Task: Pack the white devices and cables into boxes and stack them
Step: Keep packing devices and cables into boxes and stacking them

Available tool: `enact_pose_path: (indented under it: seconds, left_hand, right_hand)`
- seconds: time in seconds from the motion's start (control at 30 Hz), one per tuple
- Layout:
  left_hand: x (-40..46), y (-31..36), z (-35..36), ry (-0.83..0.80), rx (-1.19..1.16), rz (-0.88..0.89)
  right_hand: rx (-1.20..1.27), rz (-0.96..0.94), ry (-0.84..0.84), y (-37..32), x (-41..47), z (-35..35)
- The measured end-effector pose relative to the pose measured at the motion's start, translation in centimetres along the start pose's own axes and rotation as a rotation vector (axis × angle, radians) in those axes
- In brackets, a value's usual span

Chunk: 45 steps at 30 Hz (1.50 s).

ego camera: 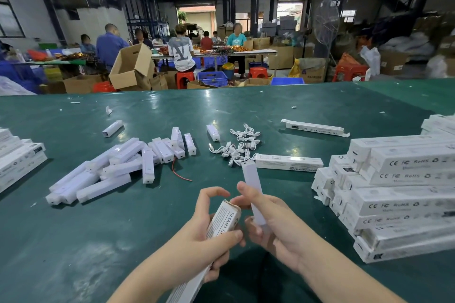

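Glossy green worktop (246, 106) under warehouse lights; left hand (209, 233) fingers gripping printed box (221, 221) at lower centre; right hand (270, 224) fingers pinching white device (251, 179); boxes stacked (398, 194) at right.

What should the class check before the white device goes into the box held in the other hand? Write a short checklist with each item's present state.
1. Box held firm in the left hand: ok, fingers curl round it.
2. Box end open and facing the device: cannot tell, the flap is blurred.
3. Device in the right hand: ok, the grip is round its lower half.
4. Device lined up with the box mouth: not ok, it points up and away, beside the box.
5. Cable in hand: not ok, the cables lie in a pile on the table.
6. Stack of boxes within sight on the right: ok.
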<state>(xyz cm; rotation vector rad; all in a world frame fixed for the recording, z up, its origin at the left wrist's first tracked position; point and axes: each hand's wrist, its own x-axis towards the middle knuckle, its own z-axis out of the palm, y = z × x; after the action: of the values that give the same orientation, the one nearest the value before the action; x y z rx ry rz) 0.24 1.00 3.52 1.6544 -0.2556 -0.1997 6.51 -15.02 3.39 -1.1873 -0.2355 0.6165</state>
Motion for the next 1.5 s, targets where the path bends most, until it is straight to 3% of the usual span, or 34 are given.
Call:
enact_pose_path:
  seconds: [0.27, 0.63, 0.83, 1.03, 1.2, 1.3, 1.4, 1.5]
  left_hand:
    - [0.2, -0.5, 0.0, 0.047, 0.087, 0.016]
    - [0.0, -0.5, -0.1, 0.061, 0.256, 0.042]
    - [0.1, -0.5, -0.2, 0.077, 0.204, 0.040]
    - [0.2, -0.4, -0.4, 0.087, 0.105, 0.031]
    - [0.1, -0.1, -0.5, 0.138, 0.029, -0.016]
    - [0.9, -0.1, -0.5, 0.344, -0.083, -0.035]
    - [1.9, -0.2, -1.7, 0.663, -0.486, -0.087]
    - [2.0, -0.2, -3.7, 0.903, -0.869, -0.073]
  right_hand:
    - [-0.044, -0.056, -0.033, 0.4, 0.0, 0.2]
    - [-0.110, -0.127, 0.147, 1.0, 0.1, 0.4]
    - [-0.211, -0.169, 0.131, 0.5, -0.4, 0.6]
    - [-0.334, -0.330, 0.085, 0.5, -1.0, 1.3]
    - [-0.558, -0.359, 0.063, 0.8, -1.1, 1.5]
    - [-0.636, -0.407, 0.126, 0.8, -0.8, 1.5]
    - [-0.645, -0.434, 0.202, 0.1, -0.9, 1.2]
    - [-0.570, -0.397, 0.115, -0.4, -1.0, 1.1]
